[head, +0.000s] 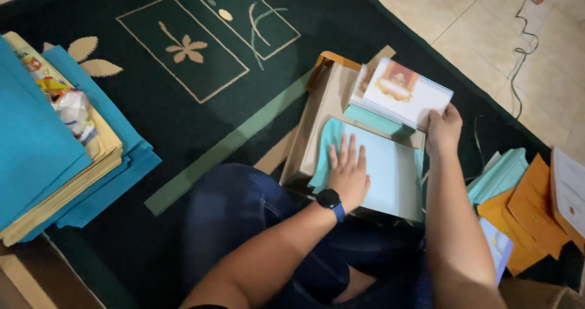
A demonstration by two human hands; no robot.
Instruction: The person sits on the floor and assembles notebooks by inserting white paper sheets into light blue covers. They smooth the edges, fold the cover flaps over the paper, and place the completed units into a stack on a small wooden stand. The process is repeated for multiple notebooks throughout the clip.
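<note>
I sit on a dark green carpet (152,114) with a shallow cardboard box (317,132) in front of my knees. My left hand (348,172), with a dark watch on its wrist, lies flat with fingers spread on a pale blue sheet (390,169) inside the box. My right hand (443,129) grips the near edge of a thick stack of white booklets (405,92) with a coloured picture on top, held tilted over the box's far end. A teal sheet (372,119) shows under that stack.
A tall pile of blue folders and tan envelopes (55,156) lies at the left. Orange envelopes (530,214), teal papers (499,175) and a white sheet (570,190) lie at the right. A cable (518,47) runs over the tiled floor (463,16).
</note>
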